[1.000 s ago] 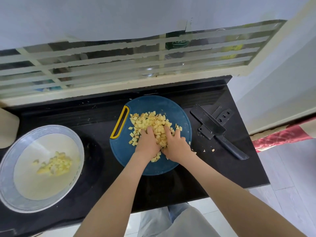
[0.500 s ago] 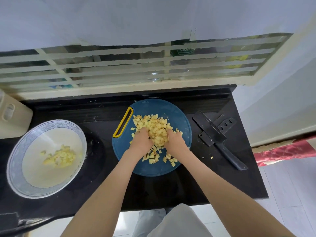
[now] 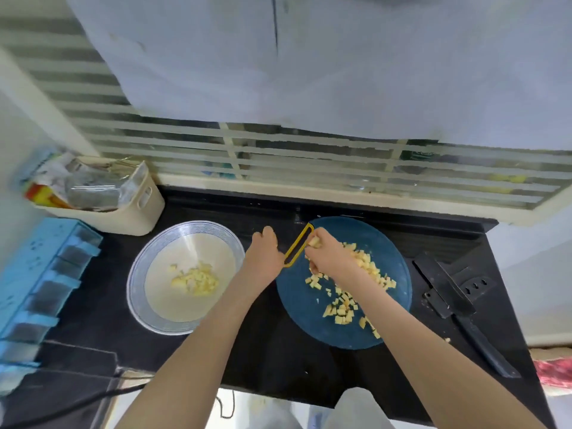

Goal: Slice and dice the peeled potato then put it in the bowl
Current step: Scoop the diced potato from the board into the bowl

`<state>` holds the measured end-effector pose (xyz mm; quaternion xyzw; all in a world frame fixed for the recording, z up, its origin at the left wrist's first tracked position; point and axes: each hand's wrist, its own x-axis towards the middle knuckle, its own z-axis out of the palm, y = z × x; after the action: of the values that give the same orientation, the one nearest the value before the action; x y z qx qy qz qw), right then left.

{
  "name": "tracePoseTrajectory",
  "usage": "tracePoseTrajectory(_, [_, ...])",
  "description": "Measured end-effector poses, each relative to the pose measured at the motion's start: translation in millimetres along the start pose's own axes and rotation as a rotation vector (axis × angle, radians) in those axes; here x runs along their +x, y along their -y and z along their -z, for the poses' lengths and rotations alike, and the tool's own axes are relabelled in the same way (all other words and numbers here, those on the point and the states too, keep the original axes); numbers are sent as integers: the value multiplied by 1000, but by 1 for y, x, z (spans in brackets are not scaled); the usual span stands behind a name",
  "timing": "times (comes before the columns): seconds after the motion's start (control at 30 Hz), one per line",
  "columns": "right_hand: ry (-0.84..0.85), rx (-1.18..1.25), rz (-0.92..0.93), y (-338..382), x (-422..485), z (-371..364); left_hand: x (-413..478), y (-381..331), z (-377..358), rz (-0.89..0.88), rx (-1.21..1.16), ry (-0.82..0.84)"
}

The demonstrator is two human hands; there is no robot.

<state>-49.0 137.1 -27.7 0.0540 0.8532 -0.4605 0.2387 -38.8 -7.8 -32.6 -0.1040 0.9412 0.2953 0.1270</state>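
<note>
Diced potato (image 3: 369,267) sits in and under the right hand (image 3: 332,258).

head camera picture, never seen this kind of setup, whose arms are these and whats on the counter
No machine here: a person wears a camera on the head, so the one picture looks down at their own arms. On the black counter lie a round blue cutting board with potato cubes, a white bowl to its left holding more cubes, and a black knife to its right. The right hand pinches a few cubes above the board. The left hand is curled between board and bowl; whether it holds anything is hidden.
</note>
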Motion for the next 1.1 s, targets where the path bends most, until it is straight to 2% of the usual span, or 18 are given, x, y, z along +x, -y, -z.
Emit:
tracePoseTrajectory(0.1, [130, -1, 94, 50, 3, -62, -7, 66, 46, 108, 0, -48])
tracePoseTrajectory(0.2, [195, -80, 171, 78, 15, -118, -10, 123, 75, 200, -23, -14])
tracePoseTrajectory(0.3, [306, -298, 212, 91, 29, -171, -14, 172, 91, 226, -133, 111])
tracePoseTrajectory(0.37, [388, -501, 182, 89, 35, -193, -16, 192, 91, 232, -122, 249])
tracePoseTrajectory(0.43, [411, -598, 180, 83, 38, -200, -15, 198, 88, 225, -135, 302])
tracePoseTrajectory(0.63, [203, -597, 251, 84, 35, -192, -6, 199, 94, 93, -58, 123])
tracePoseTrajectory(0.87, [148, -576, 290, 79, 30, -187, 0, 167, 88, -10, 0, -25])
tracePoseTrajectory(1.0, [-6, -475, 262, 65, 15, -151, -2, 121, 62, -109, -19, -17])
tracePoseTrajectory(1.1, [-140, -375, 240, 38, -5, -107, -9, 72, 32, -194, -38, 72])
